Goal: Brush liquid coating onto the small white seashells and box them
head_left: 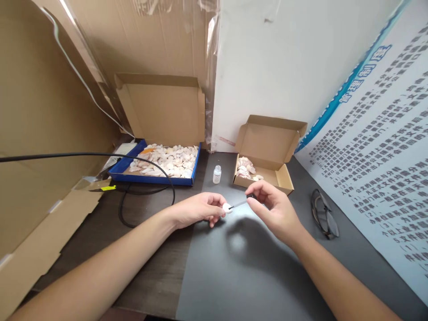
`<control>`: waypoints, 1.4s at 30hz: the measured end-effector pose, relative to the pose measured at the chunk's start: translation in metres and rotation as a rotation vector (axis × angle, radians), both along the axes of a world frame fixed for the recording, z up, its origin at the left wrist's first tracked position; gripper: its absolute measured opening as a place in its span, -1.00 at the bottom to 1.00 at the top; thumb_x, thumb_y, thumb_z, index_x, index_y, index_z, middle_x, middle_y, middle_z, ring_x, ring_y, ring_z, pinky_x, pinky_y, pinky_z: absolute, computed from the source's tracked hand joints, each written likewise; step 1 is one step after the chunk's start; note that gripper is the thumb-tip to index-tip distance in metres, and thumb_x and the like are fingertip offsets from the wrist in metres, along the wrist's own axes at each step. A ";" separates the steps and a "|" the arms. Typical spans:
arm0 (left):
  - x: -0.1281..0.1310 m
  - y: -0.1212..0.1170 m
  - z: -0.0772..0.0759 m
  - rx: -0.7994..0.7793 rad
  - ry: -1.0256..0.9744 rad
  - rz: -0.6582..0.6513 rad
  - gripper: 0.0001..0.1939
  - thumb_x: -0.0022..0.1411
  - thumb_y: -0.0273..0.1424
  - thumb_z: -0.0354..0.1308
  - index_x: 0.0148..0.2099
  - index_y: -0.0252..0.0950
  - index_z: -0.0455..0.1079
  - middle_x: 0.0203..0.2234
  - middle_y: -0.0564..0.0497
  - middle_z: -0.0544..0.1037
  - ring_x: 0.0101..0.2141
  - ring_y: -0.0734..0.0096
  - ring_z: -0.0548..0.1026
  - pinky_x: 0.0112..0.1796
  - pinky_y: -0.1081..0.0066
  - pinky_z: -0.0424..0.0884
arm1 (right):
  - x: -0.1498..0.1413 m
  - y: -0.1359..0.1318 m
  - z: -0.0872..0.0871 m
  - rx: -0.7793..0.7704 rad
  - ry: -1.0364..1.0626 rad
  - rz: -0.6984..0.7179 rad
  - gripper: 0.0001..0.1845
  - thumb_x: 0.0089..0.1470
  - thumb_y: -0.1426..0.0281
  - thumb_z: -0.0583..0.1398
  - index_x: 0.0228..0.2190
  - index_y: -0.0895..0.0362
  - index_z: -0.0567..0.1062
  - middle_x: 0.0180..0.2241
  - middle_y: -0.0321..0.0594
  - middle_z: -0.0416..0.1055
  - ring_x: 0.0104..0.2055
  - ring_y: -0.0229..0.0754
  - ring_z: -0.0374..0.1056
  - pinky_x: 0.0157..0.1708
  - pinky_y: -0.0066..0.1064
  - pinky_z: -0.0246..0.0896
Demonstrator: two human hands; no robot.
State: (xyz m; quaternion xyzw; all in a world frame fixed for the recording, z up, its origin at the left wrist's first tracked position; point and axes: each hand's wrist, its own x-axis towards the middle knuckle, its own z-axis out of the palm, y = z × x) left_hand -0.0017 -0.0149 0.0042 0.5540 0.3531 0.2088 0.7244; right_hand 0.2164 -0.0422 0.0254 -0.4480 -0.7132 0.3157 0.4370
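Note:
My left hand [199, 208] pinches a small white shell [226, 207] between thumb and fingers, above the dark table. My right hand [272, 206] holds a thin dark brush [239, 204] by its upper end, and the brush tip touches the shell. A small clear bottle [217, 174] with a white cap stands upright just behind my hands. Left of the bottle, a blue tray [133, 176] with a cardboard lid holds several pale shells. To the bottle's right, a small cardboard box [282, 178] with its lid open holds a few shells.
A black cable [147, 157] loops across the left of the table. Folded glasses [323, 216] lie at the right. Cardboard sheets [36, 147] lean along the left side and back. A printed poster [377, 147] covers the wall on the right. A grey mat [240, 272] lies under my hands.

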 end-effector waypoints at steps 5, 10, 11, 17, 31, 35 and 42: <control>-0.001 0.000 -0.001 0.008 0.001 -0.004 -0.76 0.08 -0.33 0.31 -0.27 -0.33 0.37 -0.48 0.10 0.41 -0.54 0.59 0.30 -0.47 0.49 0.25 | 0.003 0.005 -0.001 0.017 0.003 -0.062 -0.93 0.06 0.38 0.18 -0.36 0.12 0.40 -0.54 -0.39 0.13 -0.52 -0.31 0.12 -0.48 -0.43 0.10; 0.000 0.000 0.000 0.003 0.008 0.002 -0.76 0.07 -0.33 0.30 -0.26 -0.33 0.36 -0.49 0.11 0.41 -0.55 0.59 0.30 -0.47 0.49 0.23 | 0.004 0.003 -0.001 0.032 -0.017 0.004 -0.94 0.06 0.40 0.18 -0.35 0.12 0.40 -0.54 -0.39 0.14 -0.52 -0.31 0.13 -0.49 -0.44 0.10; 0.000 0.000 0.000 0.006 0.011 0.002 -0.76 0.07 -0.34 0.30 -0.26 -0.33 0.36 -0.49 0.11 0.40 -0.56 0.59 0.29 -0.47 0.49 0.23 | 0.003 0.002 -0.001 0.038 -0.040 -0.013 -0.93 0.05 0.41 0.19 -0.36 0.12 0.40 -0.54 -0.39 0.15 -0.52 -0.31 0.13 -0.48 -0.43 0.11; -0.001 0.001 -0.002 0.007 -0.006 -0.008 -0.78 0.07 -0.35 0.30 -0.27 -0.32 0.36 -0.49 0.11 0.40 -0.55 0.59 0.31 -0.48 0.50 0.24 | 0.002 0.000 -0.001 0.024 0.018 0.019 -0.93 0.07 0.39 0.16 -0.34 0.11 0.37 -0.53 -0.39 0.15 -0.52 -0.30 0.14 -0.50 -0.44 0.10; -0.002 0.001 0.001 0.000 -0.047 0.015 -0.73 0.01 -0.33 0.34 -0.29 -0.33 0.36 -0.52 0.12 0.38 -0.57 0.60 0.30 -0.52 0.51 0.26 | 0.001 0.001 -0.002 0.053 0.068 0.020 -0.89 0.05 0.41 0.17 -0.36 0.08 0.28 -0.50 -0.39 0.14 -0.50 -0.31 0.11 -0.49 -0.45 0.08; -0.002 0.000 0.002 0.005 -0.050 0.008 -0.71 -0.01 -0.32 0.35 -0.29 -0.33 0.36 -0.53 0.13 0.35 -0.57 0.60 0.29 -0.53 0.52 0.25 | -0.001 0.001 -0.002 0.037 0.048 0.018 -0.85 0.02 0.43 0.19 -0.39 0.08 0.26 -0.50 -0.40 0.14 -0.51 -0.32 0.10 -0.49 -0.45 0.06; -0.001 -0.001 0.003 0.020 -0.051 0.005 -0.67 -0.03 -0.26 0.38 -0.31 -0.32 0.36 -0.54 0.14 0.35 -0.57 0.60 0.28 -0.51 0.50 0.25 | 0.000 -0.001 -0.001 0.022 0.069 0.056 -0.86 0.05 0.40 0.18 -0.38 0.08 0.26 -0.49 -0.39 0.13 -0.50 -0.32 0.10 -0.49 -0.45 0.07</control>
